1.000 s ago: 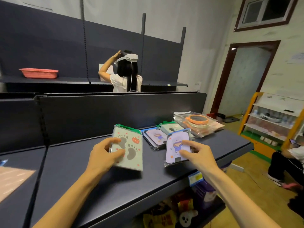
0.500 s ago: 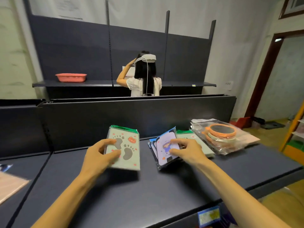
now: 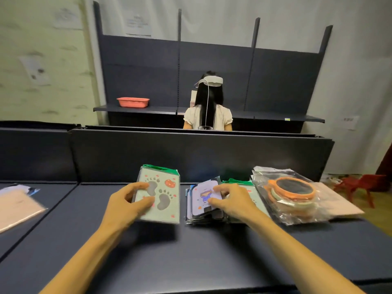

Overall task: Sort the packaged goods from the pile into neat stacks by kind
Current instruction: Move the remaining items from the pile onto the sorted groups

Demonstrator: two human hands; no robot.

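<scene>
Sorting is under way on the dark shelf (image 3: 212,251), which serves as the surface here, and by my judgement the step in hand is laying one packet onto its own kind. Both forearms reach forward from the near edge, roughly side by side. The left hand (image 3: 125,205) grips the footprint packet (image 3: 160,198) by its left edge, thumb over the printed face and fingers curled round the side, and the packet's near end appears lifted off the surface above its shadow. Just beside it, the right hand (image 3: 232,201) pinches the purple card packet (image 3: 203,199) with curled fingertips, holding it on the small stack (image 3: 201,218) of like packets. The next move, I judge, calls for squaring that card with the ones below and letting go, then finding a place for the footprint packet. A second green-topped packet (image 3: 252,193) lies partly hidden under the right hand, so the two may belong together. Right of it, touching, sits the clear bag of orange rings (image 3: 290,193), over a tan sheet. Further back rises the shelf's dark back panel, and beyond it a person stands facing away.
</scene>
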